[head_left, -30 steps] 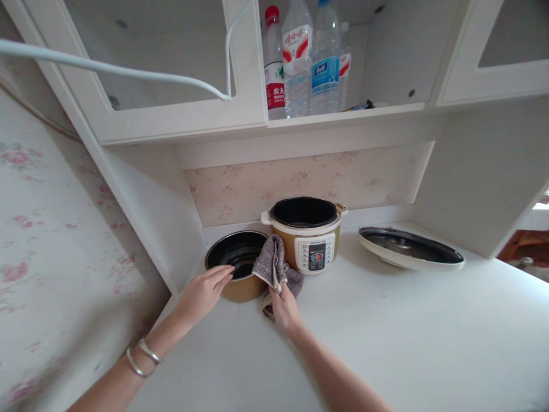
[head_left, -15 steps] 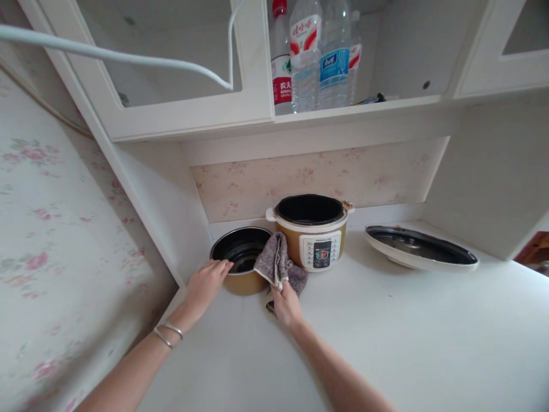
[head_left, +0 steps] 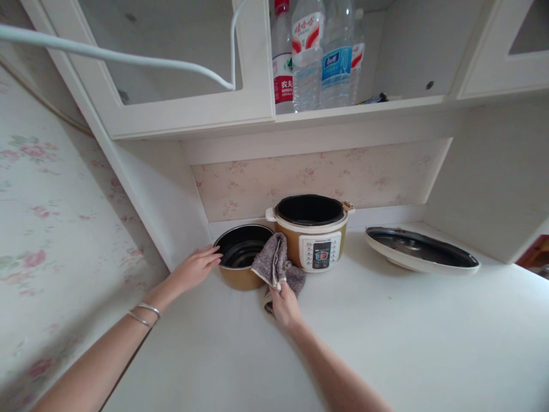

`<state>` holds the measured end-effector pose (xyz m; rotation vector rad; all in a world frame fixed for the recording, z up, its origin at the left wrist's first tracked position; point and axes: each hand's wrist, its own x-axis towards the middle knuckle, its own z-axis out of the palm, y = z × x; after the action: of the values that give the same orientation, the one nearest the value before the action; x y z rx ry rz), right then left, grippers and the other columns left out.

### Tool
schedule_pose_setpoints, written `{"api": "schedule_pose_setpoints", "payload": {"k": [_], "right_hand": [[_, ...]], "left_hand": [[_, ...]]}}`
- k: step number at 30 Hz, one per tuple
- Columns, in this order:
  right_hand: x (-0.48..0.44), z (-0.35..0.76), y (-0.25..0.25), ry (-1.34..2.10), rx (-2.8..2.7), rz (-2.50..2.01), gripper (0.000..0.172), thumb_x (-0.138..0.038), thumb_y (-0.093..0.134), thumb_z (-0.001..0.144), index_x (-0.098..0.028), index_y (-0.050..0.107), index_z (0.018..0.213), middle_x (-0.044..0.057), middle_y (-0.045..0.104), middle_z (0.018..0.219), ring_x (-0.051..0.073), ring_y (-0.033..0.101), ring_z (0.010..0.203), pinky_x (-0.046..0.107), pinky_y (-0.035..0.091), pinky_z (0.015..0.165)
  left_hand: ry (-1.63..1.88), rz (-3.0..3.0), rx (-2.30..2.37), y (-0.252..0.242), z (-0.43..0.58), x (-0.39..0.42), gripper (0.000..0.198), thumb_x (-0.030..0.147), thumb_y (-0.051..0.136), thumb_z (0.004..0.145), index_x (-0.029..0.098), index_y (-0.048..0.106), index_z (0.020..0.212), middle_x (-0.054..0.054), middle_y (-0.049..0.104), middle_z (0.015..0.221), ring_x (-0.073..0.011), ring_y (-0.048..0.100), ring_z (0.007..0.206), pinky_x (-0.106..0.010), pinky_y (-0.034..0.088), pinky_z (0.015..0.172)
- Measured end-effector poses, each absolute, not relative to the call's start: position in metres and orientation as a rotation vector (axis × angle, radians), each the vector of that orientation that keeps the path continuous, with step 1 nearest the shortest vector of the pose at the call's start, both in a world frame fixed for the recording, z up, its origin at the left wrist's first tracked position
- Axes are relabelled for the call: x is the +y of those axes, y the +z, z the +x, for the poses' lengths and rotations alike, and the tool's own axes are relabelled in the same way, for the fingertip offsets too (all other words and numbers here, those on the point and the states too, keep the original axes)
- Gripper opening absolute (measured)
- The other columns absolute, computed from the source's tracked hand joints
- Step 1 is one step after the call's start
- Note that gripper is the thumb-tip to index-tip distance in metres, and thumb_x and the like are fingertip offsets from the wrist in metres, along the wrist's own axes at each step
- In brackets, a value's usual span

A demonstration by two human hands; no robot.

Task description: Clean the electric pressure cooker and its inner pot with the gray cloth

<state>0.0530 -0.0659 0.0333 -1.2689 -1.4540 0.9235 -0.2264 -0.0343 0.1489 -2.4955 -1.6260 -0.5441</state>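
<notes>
Head view, looking down over a white surface [head_left: 386, 337] in a corner under wall cupboards.

Near the back left, a gold inner pot [head_left: 235, 278] with a black inside, upright on the surface, just beside a gold electric cooker [head_left: 315, 237] and to its left. Against the pot's left rim, the left hand [head_left: 195, 268], fingers stretched out and loosely spread, tips touching the rim, nothing gripped. Two thin bangles [head_left: 143, 313] on that wrist.

In front of the gap between pot and cooker, the right hand [head_left: 283, 303], fingers closed around the lower end of a grey cloth [head_left: 274, 263]. Cloth bunched and raised – its upper part draped over the pot's right rim, its right edge against the cooker's front by the control panel.

Cooker open, dark hollow showing, no lid on it. Well to the right, a round lid [head_left: 422, 252] lying upside down on the surface, apart from everything else.

Above, on the cupboard shelf [head_left: 364, 106], several plastic water bottles [head_left: 306, 57] standing close together – a white cable [head_left: 107, 54] across the glass door at the left.
</notes>
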Motion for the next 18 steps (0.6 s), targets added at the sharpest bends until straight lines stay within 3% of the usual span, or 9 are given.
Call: {"api": "schedule_pose_setpoints", "payload": {"k": [6,10,12,15,18], "right_hand": [[-0.066,0.052,0.032,0.906,-1.463,-1.256,0.028,-0.036,0.043,0.088,-0.023,0.061,0.105,0.005,0.067,0.099,0.021,0.057,0.106,0.029,0.042,0.091],[-0.068,0.051,0.033,0.899,-1.472,-1.253,0.029,-0.037,0.042,0.089,-0.022,0.06,0.106,0.005,0.066,0.103,0.021,0.056,0.108,0.03,0.042,0.092],[-0.069,0.051,0.033,0.887,-1.47,-1.242,0.031,-0.037,0.041,0.089,-0.021,0.06,0.107,0.006,0.066,0.104,0.02,0.056,0.108,0.03,0.042,0.092],[-0.068,0.051,0.035,0.875,-1.481,-1.216,0.033,-0.035,0.04,0.089,-0.022,0.059,0.113,0.006,0.065,0.11,0.02,0.056,0.109,0.031,0.041,0.094],[-0.068,0.053,0.036,0.88,-1.483,-1.233,0.033,-0.035,0.041,0.089,-0.022,0.06,0.114,0.006,0.066,0.107,0.02,0.057,0.108,0.031,0.042,0.094]], "left_hand": [[-0.623,-2.354,-1.671,0.136,-0.208,-0.05,0.039,0.045,0.036,0.094,0.027,0.069,0.103,-0.003,0.068,0.113,-0.0205,0.066,0.1,-0.032,0.051,0.087],[-0.569,-2.274,-1.678,0.142,-0.164,-0.076,0.038,0.044,0.036,0.095,0.028,0.07,0.095,-0.003,0.073,0.094,-0.02,0.07,0.082,-0.027,0.052,0.069],[-0.548,-2.311,-1.653,0.148,-0.155,-0.08,0.039,0.044,0.034,0.095,0.028,0.069,0.103,-0.003,0.073,0.098,-0.0209,0.07,0.085,-0.029,0.053,0.071],[-0.591,-2.383,-1.608,0.156,-0.167,-0.073,0.041,0.046,0.035,0.095,0.027,0.065,0.116,-0.003,0.066,0.118,-0.0219,0.065,0.102,-0.034,0.052,0.086],[-0.603,-2.447,-1.606,0.155,-0.194,-0.059,0.04,0.049,0.039,0.092,0.028,0.067,0.113,-0.002,0.059,0.128,-0.0226,0.06,0.112,-0.037,0.048,0.097]]}}
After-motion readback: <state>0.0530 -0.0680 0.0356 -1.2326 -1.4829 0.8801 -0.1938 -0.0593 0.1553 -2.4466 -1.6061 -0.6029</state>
